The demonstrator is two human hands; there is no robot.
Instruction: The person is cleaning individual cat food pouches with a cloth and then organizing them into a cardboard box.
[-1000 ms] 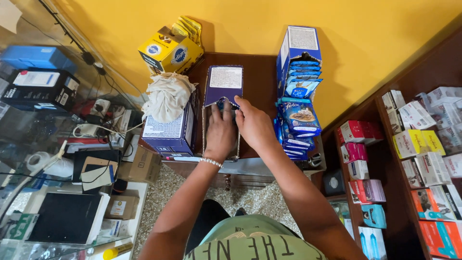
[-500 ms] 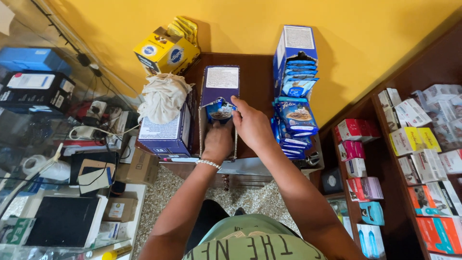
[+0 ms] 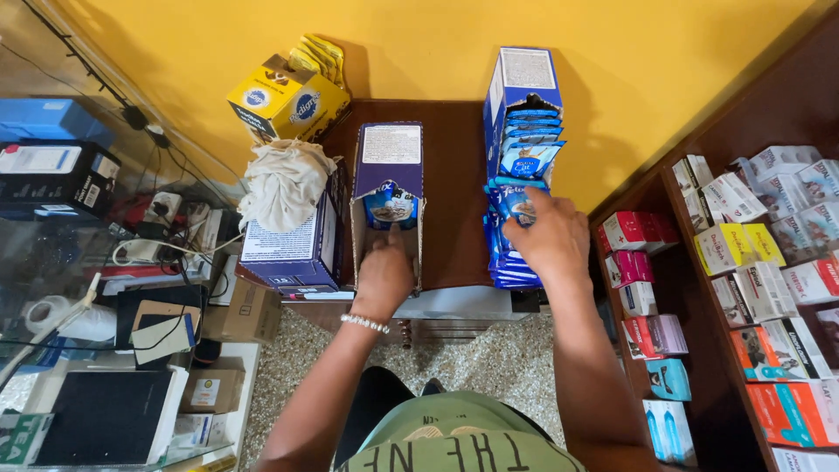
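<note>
A tall purple carton (image 3: 389,157) with its front cut open lies on the brown wooden table (image 3: 459,188). One blue pet-food pouch (image 3: 391,206) stands inside at its far end. My left hand (image 3: 383,271) rests inside the carton's near end, fingers curled, touching its floor. My right hand (image 3: 549,238) lies on a stack of blue pouches (image 3: 516,249) to the right, fingers closing on the top pouch. Behind the stack stands a blue carton (image 3: 523,96) full of pouches.
A cloth bundle (image 3: 284,182) sits on a purple box (image 3: 293,245) at left, a yellow box (image 3: 284,100) behind it. Shelves of small medicine boxes (image 3: 752,262) run along the right. A glass counter (image 3: 79,262) with cables and boxes is at left.
My right hand left the purple carton and moved right onto the pouch stack. One pouch now stands in the carton. My left hand slid back toward the carton's near end.
</note>
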